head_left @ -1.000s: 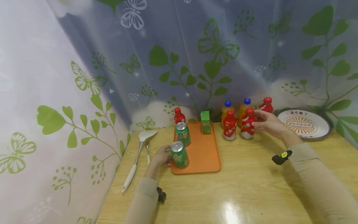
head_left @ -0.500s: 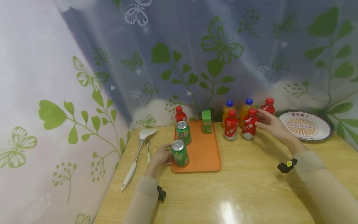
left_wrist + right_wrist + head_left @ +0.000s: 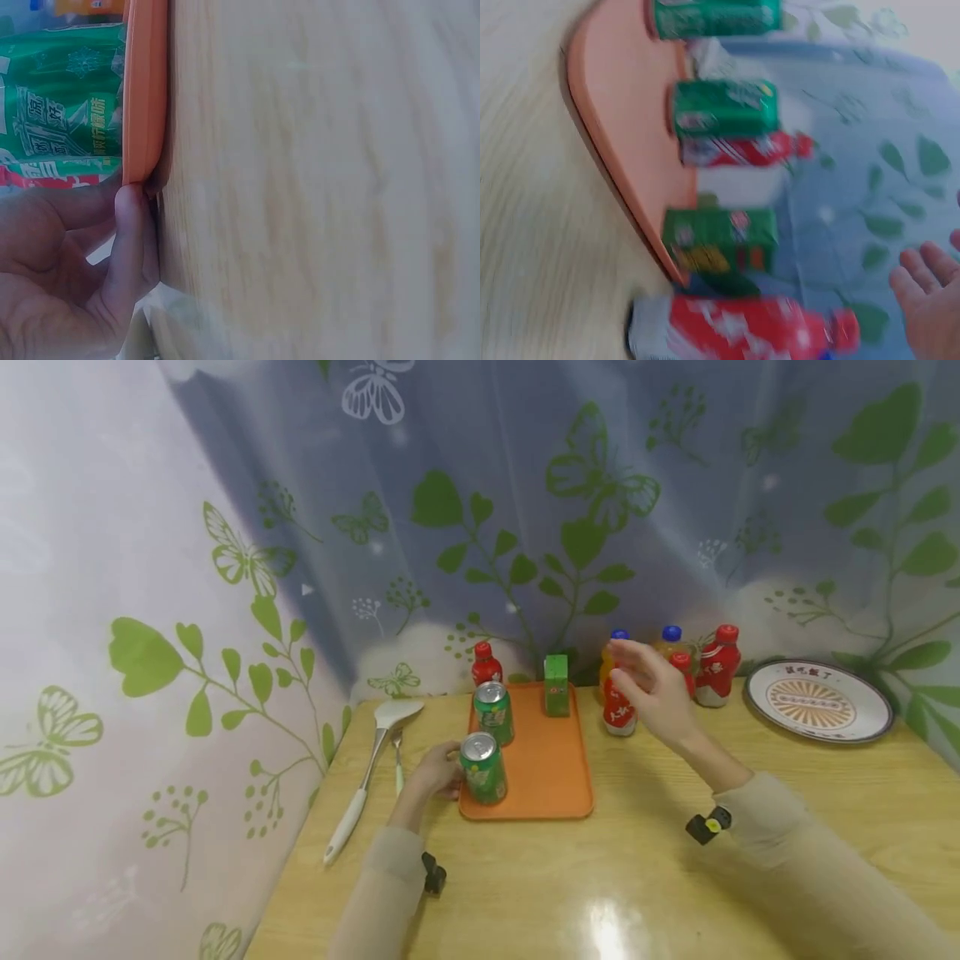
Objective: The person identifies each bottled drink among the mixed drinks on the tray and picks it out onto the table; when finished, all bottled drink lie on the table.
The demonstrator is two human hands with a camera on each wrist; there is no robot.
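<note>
My left hand (image 3: 437, 772) pinches the left rim of the orange tray (image 3: 543, 781); in the left wrist view its thumb (image 3: 130, 225) presses the tray's edge. Two green soda cans (image 3: 483, 770) stand upright along the tray's left side, the nearer one right beside that hand. A green drink carton (image 3: 556, 685) stands at the tray's back right. My right hand (image 3: 660, 697) is raised with nothing in it, fingers spread, in front of a red-labelled bottle (image 3: 619, 717) that it partly covers. Another red-capped bottle (image 3: 681, 662) shows just behind it.
Blue-capped orange drink bottles (image 3: 671, 633) and a red bottle (image 3: 717, 668) stand at the back, with an oval plate (image 3: 821, 702) to their right. One more red bottle (image 3: 486, 665) is behind the tray. A spatula (image 3: 360, 785) and a fork (image 3: 398, 760) lie left. Curtain backs the table.
My right hand has left the right-hand front red bottle and moved left toward the other front one. The left hand stays at the tray's rim.
</note>
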